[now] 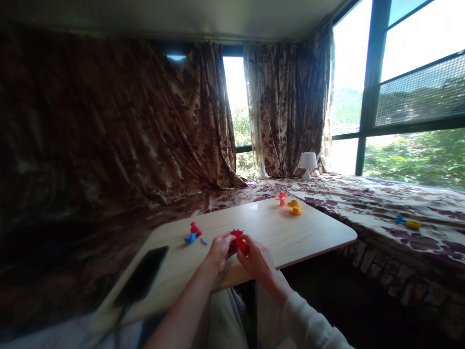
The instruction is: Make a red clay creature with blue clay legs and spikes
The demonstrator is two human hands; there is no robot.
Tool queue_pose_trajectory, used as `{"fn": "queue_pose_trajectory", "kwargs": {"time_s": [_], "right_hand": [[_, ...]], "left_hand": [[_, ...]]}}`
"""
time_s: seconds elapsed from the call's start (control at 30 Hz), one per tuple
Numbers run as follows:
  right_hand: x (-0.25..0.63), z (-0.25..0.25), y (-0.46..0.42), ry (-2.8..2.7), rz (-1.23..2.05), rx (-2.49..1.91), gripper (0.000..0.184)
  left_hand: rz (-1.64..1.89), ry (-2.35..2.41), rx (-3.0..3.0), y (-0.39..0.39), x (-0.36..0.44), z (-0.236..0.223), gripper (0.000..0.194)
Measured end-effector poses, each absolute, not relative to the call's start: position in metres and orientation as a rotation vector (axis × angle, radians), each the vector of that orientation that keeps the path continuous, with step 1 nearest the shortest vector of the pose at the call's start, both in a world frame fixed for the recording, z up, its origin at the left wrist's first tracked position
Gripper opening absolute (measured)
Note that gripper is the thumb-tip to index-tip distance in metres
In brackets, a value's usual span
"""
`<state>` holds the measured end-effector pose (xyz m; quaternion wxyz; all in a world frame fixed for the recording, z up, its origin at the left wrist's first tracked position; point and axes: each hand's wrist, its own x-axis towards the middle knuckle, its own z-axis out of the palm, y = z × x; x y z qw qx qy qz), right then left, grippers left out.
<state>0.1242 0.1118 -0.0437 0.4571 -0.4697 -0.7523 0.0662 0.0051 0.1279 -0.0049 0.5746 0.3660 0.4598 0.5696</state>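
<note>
Both of my hands meet over the near edge of the light wooden table (269, 228). Between them is a small red plastic toy (240, 240) with blue spiky bits along its top; its exact kind is hard to make out. My left hand (220, 251) pinches it from the left, and my right hand (257, 257) grips it from the right. Fingers cover much of the toy. Left of my hands lie a blue plastic piece (190, 238), a dark pink piece (195, 229) touching or close to it, and a small blue sliver (204, 241).
A black phone or tablet (141, 276) with a cable lies at the table's left. Toward the far end stand a pink toy (282, 198) and a yellow toy (294, 207). A blue-and-yellow toy (412, 223) and a white lamp (307, 162) rest on the flowered bedding (363, 203).
</note>
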Motion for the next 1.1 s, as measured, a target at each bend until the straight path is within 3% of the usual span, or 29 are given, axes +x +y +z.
{"fn": "queue_pose_trajectory", "kwargs": {"time_s": [0.37,0.73,0.93,1.1], "right_hand": [[0.127,-0.042,0.110,-1.905,0.129,-1.172,0.037],[0.127,-0.043,0.113,-1.863,0.119,-1.147,0.027],[0.127,-0.046,0.116,-1.836,0.182,-1.071,0.026],[0.128,-0.043,0.113,-1.869,0.174,-1.041,0.030]], "left_hand": [[1.279,1.070,0.818,0.122,0.001,0.010,0.022],[1.188,1.097,1.011,0.122,-0.006,0.005,0.012],[1.161,1.175,1.200,0.121,-0.005,0.002,0.037],[1.195,1.242,1.260,0.124,-0.003,0.002,0.036]]}}
